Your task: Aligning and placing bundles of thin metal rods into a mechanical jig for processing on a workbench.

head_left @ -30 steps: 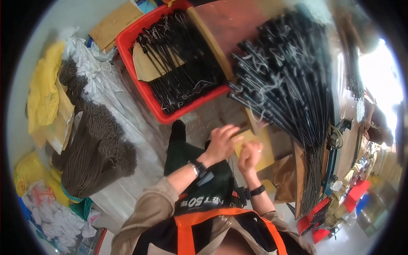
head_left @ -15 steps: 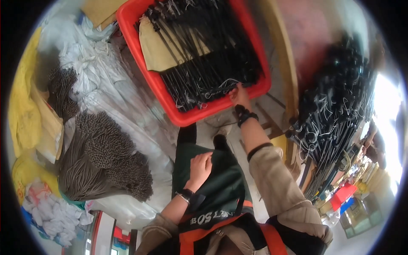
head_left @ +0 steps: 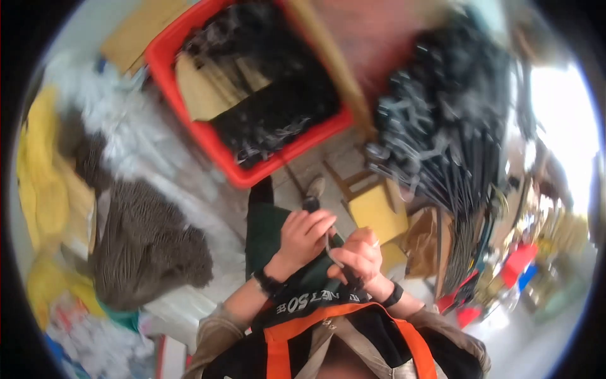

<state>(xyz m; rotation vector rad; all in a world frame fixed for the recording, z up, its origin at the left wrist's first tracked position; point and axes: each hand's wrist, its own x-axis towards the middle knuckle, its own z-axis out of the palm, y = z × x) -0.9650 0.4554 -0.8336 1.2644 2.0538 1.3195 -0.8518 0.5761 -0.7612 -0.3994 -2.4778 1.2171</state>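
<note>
In front of my apron (head_left: 297,278), both hands have come together around a thin dark rod with a thicker black end (head_left: 351,276). My right hand (head_left: 360,254) is closed on the rod, and the black end sticks out below its fingers. My left hand (head_left: 304,235) has its fingers pressed together at the rod's upper part; fingers and motion blur partly hide the grip. Beyond them stands a red plastic tub (head_left: 237,174), holding many black rods (head_left: 278,117) with whitish loops and a piece of tan cardboard (head_left: 199,91).
To the right lies a big heap of black rods (head_left: 442,126) with pale loops. A yellow-topped stool (head_left: 379,211) stands near my right hand. On the left are bundled brown twisted rods (head_left: 148,246), white sheeting (head_left: 126,107) and yellow sacks (head_left: 41,170).
My right hand has left the tub's near edge and come back toward my body with the dark rod. My left hand has risen to meet it. The view has shifted, so the tub sits further left.
</note>
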